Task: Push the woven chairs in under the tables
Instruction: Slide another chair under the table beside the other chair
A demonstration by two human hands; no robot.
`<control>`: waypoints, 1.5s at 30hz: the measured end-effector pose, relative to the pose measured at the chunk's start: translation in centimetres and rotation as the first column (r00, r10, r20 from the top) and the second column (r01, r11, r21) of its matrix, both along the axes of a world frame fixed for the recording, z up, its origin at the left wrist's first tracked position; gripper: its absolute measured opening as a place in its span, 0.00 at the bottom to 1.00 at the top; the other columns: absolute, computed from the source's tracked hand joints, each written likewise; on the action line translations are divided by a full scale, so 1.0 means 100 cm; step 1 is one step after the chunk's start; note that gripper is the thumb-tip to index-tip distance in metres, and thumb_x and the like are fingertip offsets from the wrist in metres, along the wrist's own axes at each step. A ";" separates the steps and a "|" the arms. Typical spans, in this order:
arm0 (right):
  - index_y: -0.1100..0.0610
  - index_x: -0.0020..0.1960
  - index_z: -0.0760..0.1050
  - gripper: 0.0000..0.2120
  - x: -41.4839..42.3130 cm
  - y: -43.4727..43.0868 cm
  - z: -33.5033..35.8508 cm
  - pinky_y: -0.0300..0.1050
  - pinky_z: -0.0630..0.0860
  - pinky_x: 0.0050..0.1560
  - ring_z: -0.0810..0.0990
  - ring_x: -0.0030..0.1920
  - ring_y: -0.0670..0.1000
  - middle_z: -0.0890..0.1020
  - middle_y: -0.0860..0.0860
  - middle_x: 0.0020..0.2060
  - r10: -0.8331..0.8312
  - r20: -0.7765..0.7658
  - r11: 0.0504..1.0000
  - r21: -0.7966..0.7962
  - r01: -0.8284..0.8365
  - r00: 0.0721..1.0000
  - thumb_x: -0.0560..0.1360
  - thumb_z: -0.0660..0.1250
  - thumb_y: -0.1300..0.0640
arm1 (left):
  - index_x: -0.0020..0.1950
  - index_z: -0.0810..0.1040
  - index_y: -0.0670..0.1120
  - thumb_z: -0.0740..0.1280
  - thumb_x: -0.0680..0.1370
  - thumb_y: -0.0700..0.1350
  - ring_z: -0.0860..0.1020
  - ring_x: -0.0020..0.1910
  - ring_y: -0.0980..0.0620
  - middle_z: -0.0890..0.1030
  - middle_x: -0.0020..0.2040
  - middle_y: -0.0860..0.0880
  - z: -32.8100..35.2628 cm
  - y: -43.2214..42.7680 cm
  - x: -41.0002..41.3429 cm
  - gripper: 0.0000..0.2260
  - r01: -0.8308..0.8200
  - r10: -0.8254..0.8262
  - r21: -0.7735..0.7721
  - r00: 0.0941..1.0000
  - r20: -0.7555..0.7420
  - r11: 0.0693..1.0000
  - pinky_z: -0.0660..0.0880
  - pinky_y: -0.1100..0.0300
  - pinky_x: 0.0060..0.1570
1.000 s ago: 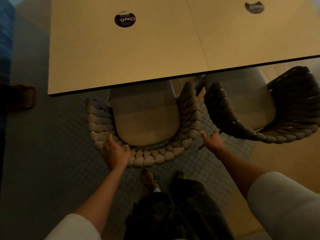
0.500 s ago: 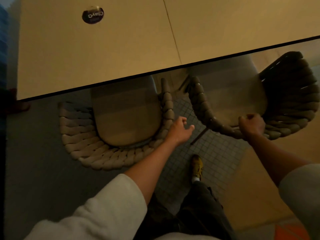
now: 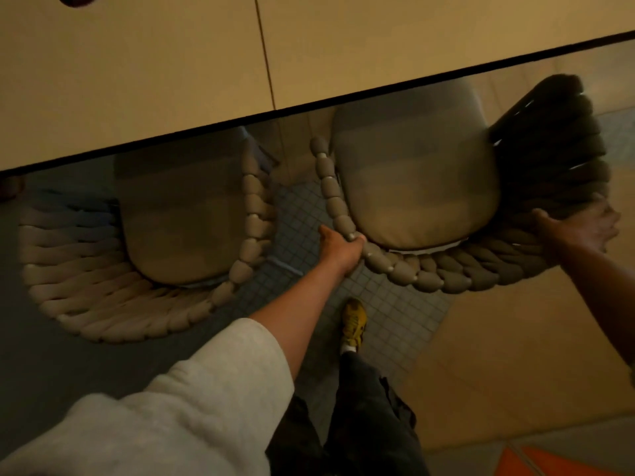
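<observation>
Grip has been shifted from the pale woven chair [image 3: 103, 304], left with its seat partly under the table [image 3: 137, 80], to the darker woven chair [image 3: 446, 273] beside it along the table edge. Its braided rim is clasped by the curled left hand [image 3: 342, 247]; the right hand [image 3: 577, 231] is laid on the back's far corner, fingers spread (blurred, so no firm grasp is claimed). Only part of this seat is tucked under the table edge, so a push is judged due.

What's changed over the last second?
The left hand let go of the left chair, crossed over and now grips the rim of the right chair. The right hand slid rightward along that chair's back; grip unclear. Both chairs stay part-way under the table.
</observation>
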State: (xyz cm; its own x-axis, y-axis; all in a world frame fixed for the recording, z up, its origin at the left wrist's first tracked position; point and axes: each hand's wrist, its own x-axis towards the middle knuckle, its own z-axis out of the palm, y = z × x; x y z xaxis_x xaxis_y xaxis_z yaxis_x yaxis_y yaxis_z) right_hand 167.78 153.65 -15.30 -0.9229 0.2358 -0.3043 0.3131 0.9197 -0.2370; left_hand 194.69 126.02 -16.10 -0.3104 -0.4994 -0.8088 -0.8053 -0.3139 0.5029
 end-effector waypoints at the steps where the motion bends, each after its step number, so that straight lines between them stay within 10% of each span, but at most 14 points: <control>1: 0.54 0.79 0.55 0.45 -0.010 0.001 -0.002 0.68 0.62 0.73 0.58 0.77 0.66 0.60 0.60 0.77 0.015 0.017 0.999 -0.028 -0.015 1.000 0.72 0.75 0.43 | 0.81 0.47 0.50 0.73 0.66 0.61 0.73 0.70 0.38 0.66 0.77 0.40 -0.013 0.000 -0.003 0.52 -0.025 0.025 -0.001 1.000 -0.006 1.000 0.78 0.42 0.62; 4: 0.57 0.80 0.53 0.45 -0.033 0.000 -0.003 0.66 0.62 0.74 0.60 0.76 0.67 0.60 0.61 0.77 0.020 0.021 0.997 -0.070 -0.019 1.000 0.74 0.74 0.44 | 0.74 0.55 0.53 0.71 0.57 0.67 0.79 0.63 0.40 0.73 0.71 0.42 -0.066 -0.003 -0.010 0.51 -0.077 0.077 -0.046 0.997 0.009 0.996 0.80 0.40 0.57; 9: 0.61 0.79 0.54 0.42 -0.055 0.007 -0.013 0.62 0.64 0.73 0.64 0.73 0.69 0.61 0.63 0.75 -0.003 0.041 0.994 -0.106 0.007 0.999 0.76 0.71 0.46 | 0.81 0.43 0.43 0.71 0.78 0.50 0.77 0.65 0.40 0.72 0.73 0.42 -0.029 0.003 -0.037 0.44 -0.048 0.058 -0.128 0.996 0.073 0.991 0.75 0.39 0.65; 20: 0.58 0.81 0.49 0.35 -0.070 0.021 -0.024 0.61 0.66 0.73 0.67 0.72 0.70 0.61 0.63 0.75 -0.012 0.124 0.994 -0.105 0.025 0.992 0.81 0.65 0.56 | 0.78 0.52 0.38 0.69 0.80 0.42 0.75 0.69 0.39 0.73 0.72 0.37 -0.043 0.004 -0.036 0.34 0.026 -0.003 -0.308 0.997 0.075 0.951 0.72 0.49 0.69; 31: 0.61 0.78 0.50 0.36 -0.074 0.021 -0.025 0.63 0.73 0.62 0.75 0.63 0.71 0.75 0.68 0.64 -0.028 0.101 0.998 -0.061 0.034 0.994 0.82 0.58 0.39 | 0.75 0.58 0.36 0.70 0.79 0.40 0.76 0.67 0.37 0.75 0.70 0.35 -0.050 0.005 -0.036 0.30 0.020 0.014 -0.338 0.995 0.099 0.941 0.73 0.46 0.67; 45: 0.61 0.71 0.60 0.26 -0.087 0.039 -0.032 0.59 0.74 0.52 0.79 0.55 0.71 0.79 0.69 0.55 0.065 0.035 0.982 -0.182 -0.058 0.997 0.83 0.60 0.44 | 0.79 0.55 0.40 0.77 0.74 0.47 0.71 0.72 0.35 0.70 0.74 0.35 -0.054 0.014 -0.049 0.42 -0.022 0.157 -0.466 0.955 0.253 0.884 0.69 0.41 0.70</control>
State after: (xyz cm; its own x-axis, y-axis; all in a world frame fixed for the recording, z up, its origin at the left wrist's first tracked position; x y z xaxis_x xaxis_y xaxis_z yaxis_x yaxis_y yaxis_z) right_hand 159.10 157.56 -18.46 -0.9199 0.1168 -0.3743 0.2702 0.8806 -0.3892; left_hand 189.80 127.38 -21.52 -0.0451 -0.8461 -0.5312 -0.9113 -0.1829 0.3688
